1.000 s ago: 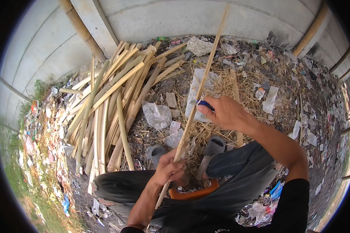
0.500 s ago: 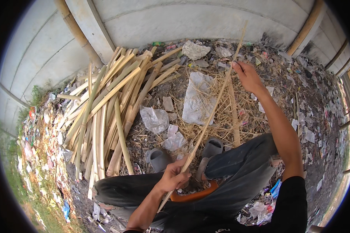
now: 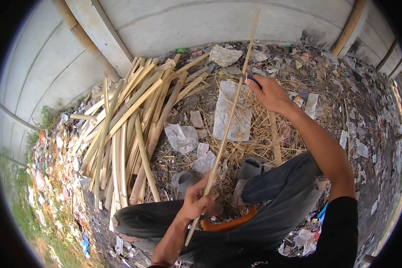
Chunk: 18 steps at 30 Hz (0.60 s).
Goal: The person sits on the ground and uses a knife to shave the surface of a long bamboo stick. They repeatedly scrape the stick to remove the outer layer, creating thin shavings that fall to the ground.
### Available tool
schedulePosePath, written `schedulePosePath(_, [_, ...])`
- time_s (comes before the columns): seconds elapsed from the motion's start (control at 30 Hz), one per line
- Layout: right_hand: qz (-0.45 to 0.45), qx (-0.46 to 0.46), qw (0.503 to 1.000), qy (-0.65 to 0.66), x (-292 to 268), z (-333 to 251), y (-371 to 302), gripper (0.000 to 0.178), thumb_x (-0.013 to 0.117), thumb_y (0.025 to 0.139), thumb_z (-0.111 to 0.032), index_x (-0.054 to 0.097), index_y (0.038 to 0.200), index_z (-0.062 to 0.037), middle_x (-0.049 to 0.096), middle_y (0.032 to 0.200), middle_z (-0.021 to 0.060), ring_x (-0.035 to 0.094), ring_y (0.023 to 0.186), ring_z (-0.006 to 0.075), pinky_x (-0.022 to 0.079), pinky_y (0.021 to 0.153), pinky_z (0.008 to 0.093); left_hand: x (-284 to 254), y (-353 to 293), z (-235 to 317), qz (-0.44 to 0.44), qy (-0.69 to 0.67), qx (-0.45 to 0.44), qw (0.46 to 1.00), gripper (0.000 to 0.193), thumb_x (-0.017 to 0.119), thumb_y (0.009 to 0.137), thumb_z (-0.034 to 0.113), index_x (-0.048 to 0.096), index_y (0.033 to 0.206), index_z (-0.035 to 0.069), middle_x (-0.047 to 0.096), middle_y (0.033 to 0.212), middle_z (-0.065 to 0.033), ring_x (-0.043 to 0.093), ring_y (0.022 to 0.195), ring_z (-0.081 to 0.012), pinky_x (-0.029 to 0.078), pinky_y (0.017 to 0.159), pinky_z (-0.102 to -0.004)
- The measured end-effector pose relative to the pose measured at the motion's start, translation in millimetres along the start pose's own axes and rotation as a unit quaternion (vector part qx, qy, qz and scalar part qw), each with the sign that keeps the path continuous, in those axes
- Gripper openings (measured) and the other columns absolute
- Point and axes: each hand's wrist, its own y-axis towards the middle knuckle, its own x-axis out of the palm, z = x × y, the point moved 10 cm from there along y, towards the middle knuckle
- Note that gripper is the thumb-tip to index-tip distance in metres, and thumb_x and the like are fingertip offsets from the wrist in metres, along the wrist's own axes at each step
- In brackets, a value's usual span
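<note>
A long, thin bamboo strip (image 3: 230, 127) slants up and away from my lap, its far end reaching in front of the wall. Near its lower end, my left hand (image 3: 198, 202) is closed around it above my left thigh. My right hand (image 3: 267, 93) grips a small blue-handled knife (image 3: 253, 81) against the strip's upper part. Most of the knife is hidden by my fingers, and its blade is too small to make out well. Left of the strip lies a big pile of split bamboo pieces (image 3: 134, 120).
Bamboo shavings (image 3: 263, 120) cover the ground ahead, around a flat pale slab (image 3: 232, 111). A rough stone (image 3: 225, 56) lies near the concrete wall (image 3: 192, 27). Clear plastic (image 3: 182, 137) and litter are scattered about. Grey clogs (image 3: 249, 167) and an orange seat edge (image 3: 230, 219) show below.
The strip has swung left and become steeper. My right hand has moved left and slightly down, and the blue handle now shows in it. My left hand keeps its hold.
</note>
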Motion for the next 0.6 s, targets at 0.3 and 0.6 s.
schedulePosePath(0.3, [0.062,0.110,0.990,-0.066,-66.3,96.2,-13.5,0.060,0.056,0.105,-0.056,0.070,0.108,0.0020,0.068,0.083,0.0195,0.066,0.077,0.0354,0.050,0.074,0.0479,24.7,-6.0,8.2,-0.090,0.027,0.039,0.995,0.076,0.056,0.092,-0.011,0.034,0.163,0.001,0.058,0.073,0.0005,0.045,0.047,-0.0040,0.036,0.044,-0.0223])
schedulePosePath(0.6, [-0.181,0.114,0.917,-0.336,-9.1,75.2,-41.7,0.034,0.065,0.096,-0.032,0.072,0.109,-0.0005,0.074,0.095,0.0173,0.071,0.087,0.0370,0.055,0.081,0.0477,2.5,3.1,16.0,-0.007,-0.011,0.048,0.999,0.082,0.054,0.086,-0.007,0.032,0.164,0.004,0.040,0.059,0.0020,0.032,0.037,-0.0061,0.030,0.037,-0.0225])
